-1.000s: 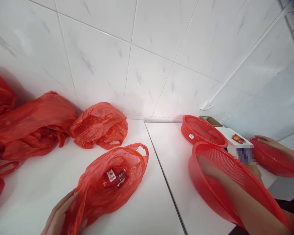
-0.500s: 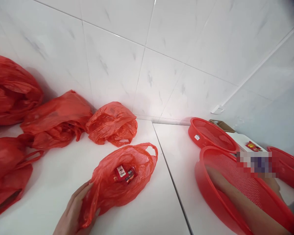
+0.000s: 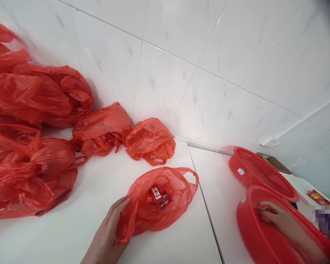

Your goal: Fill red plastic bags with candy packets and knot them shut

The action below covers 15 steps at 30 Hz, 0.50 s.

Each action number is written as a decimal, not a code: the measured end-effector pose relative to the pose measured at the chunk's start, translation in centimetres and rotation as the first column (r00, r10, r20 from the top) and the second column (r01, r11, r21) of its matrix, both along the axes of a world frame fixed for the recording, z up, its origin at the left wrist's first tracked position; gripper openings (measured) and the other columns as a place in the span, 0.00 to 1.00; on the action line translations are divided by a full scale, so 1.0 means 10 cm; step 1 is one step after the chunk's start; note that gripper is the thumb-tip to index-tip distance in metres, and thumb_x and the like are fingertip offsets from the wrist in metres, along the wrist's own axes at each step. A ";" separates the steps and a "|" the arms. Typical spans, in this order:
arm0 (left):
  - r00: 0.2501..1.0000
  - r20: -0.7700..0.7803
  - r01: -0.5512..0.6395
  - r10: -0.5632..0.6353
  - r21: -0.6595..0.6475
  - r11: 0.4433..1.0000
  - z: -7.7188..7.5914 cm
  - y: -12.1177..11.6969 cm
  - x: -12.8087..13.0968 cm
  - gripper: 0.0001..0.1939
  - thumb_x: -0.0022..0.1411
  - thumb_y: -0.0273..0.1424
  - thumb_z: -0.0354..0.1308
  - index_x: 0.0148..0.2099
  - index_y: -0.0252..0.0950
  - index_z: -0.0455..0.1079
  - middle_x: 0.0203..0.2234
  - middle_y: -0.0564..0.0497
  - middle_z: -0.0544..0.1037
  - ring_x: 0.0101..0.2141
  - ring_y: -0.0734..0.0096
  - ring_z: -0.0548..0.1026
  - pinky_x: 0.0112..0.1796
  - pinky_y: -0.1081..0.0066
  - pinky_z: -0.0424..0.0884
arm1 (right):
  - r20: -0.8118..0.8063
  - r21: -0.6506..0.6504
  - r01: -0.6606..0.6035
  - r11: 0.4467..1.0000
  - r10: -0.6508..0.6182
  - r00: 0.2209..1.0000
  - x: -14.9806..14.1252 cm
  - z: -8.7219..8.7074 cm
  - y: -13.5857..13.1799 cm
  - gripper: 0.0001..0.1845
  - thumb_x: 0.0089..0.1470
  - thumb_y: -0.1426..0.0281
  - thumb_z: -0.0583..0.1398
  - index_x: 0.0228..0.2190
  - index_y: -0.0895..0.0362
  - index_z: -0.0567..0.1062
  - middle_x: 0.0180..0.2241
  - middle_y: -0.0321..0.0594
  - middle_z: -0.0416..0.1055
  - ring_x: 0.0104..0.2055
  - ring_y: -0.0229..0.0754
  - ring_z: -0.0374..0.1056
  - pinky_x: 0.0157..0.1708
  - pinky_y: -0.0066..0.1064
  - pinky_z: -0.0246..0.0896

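My left hand point(image 3: 110, 227) is closed on the near left edge of a red plastic bag point(image 3: 165, 216), holding its mouth open. Inside the bag lie a few small red wrapped packets point(image 3: 160, 196) with white and dark labels. On the right, my right hand point(image 3: 272, 214) is down inside a deep red plastic basket point(image 3: 246, 220) with perforated sides. Its fingers are bent together around something small and reddish that I cannot make out. The basket's lower part runs out of view.
Several tied red bags point(image 3: 101, 126) line the tiled wall and the left side. Behind the near basket stands a second red basket point(image 3: 240, 167), with a brown box point(image 3: 277, 163) and a red-yellow packet point(image 3: 319, 197) beyond. A seam point(image 3: 209, 216) crosses the white table.
The view has turned left, so everything sits further right and more bags show. My right hand's fingers now show inside the near basket. My left hand keeps its hold on the bag.
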<state>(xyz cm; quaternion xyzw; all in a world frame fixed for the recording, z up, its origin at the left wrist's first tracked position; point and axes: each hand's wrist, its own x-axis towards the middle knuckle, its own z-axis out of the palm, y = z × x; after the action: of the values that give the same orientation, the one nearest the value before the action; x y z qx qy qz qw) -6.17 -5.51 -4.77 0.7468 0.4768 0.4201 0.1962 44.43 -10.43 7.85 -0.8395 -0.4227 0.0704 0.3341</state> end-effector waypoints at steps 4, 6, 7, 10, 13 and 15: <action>1.000 0.017 0.016 -0.016 -0.032 0.999 -0.02 -0.02 0.00 0.31 0.56 0.24 0.53 0.61 0.43 0.53 0.57 0.44 0.65 0.54 0.56 0.68 0.49 0.63 0.72 | -0.176 0.106 0.059 0.993 -0.040 0.984 -0.08 0.46 0.07 0.06 0.41 0.64 0.63 0.26 0.49 0.74 0.38 0.48 0.74 0.37 0.49 0.71 0.35 0.37 0.65; 1.000 0.012 0.025 -0.024 -0.038 0.999 -0.02 -0.02 0.00 0.32 0.56 0.24 0.53 0.62 0.45 0.52 0.57 0.44 0.64 0.54 0.56 0.69 0.49 0.62 0.72 | -0.018 0.110 -0.109 0.988 0.111 0.994 -0.53 0.58 0.14 0.04 0.44 0.65 0.61 0.28 0.47 0.74 0.39 0.44 0.73 0.40 0.47 0.70 0.38 0.37 0.64; 1.000 0.015 0.028 -0.028 -0.038 0.999 -0.01 -0.03 0.00 0.32 0.56 0.24 0.53 0.62 0.46 0.52 0.57 0.44 0.64 0.53 0.57 0.69 0.49 0.62 0.73 | 0.046 0.102 -0.294 0.950 0.290 0.956 -0.83 0.60 0.19 0.04 0.45 0.67 0.61 0.28 0.47 0.73 0.39 0.42 0.72 0.42 0.46 0.69 0.40 0.35 0.64; 0.998 0.057 0.043 -0.039 -0.058 0.997 0.04 -0.02 0.01 0.30 0.58 0.25 0.52 0.61 0.46 0.52 0.57 0.44 0.64 0.54 0.57 0.69 0.49 0.61 0.72 | 0.158 -0.088 -0.674 0.733 0.679 0.717 -1.80 0.47 0.39 0.11 0.46 0.77 0.55 0.27 0.49 0.73 0.38 0.39 0.67 0.39 0.41 0.67 0.36 0.31 0.65; 0.992 0.123 0.049 -0.034 -0.123 0.991 0.10 -0.03 0.02 0.28 0.60 0.26 0.52 0.61 0.46 0.53 0.57 0.44 0.64 0.55 0.57 0.67 0.50 0.61 0.71 | 0.211 -0.203 -0.809 0.552 0.831 0.514 -2.51 0.17 0.64 0.18 0.43 0.83 0.52 0.30 0.51 0.73 0.39 0.37 0.65 0.38 0.39 0.66 0.35 0.30 0.65; 0.985 0.170 0.057 -0.030 -0.157 0.986 0.12 -0.03 0.01 0.27 0.61 0.27 0.52 0.61 0.45 0.53 0.57 0.44 0.64 0.55 0.57 0.67 0.50 0.60 0.71 | 0.264 -0.244 -0.821 0.517 0.850 0.456 -2.76 -0.03 0.78 0.22 0.43 0.85 0.51 0.33 0.50 0.74 0.39 0.38 0.65 0.40 0.40 0.66 0.36 0.31 0.66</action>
<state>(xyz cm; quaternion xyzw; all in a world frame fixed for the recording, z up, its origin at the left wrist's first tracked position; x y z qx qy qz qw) -6.06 -5.80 -3.56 0.7008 0.4746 0.4371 0.3043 16.82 -2.62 7.51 -0.5346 -0.8283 0.0911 0.1407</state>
